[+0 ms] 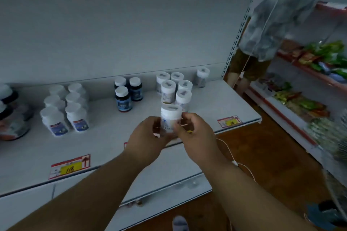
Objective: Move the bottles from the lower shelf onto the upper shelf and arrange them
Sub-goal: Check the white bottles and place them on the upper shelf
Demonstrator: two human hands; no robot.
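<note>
Pinching from both sides, my left hand [150, 133] and right hand [193, 129] had their fingers curled round the bottle [171, 118], upright just over the upper shelf [105, 142] in front of a cluster [175, 88] of five like it. I judged the risk was setting it down too far in and knocking the nearest ones over. It showed a white cap, clear body and pale label, too blurred to read.
</note>
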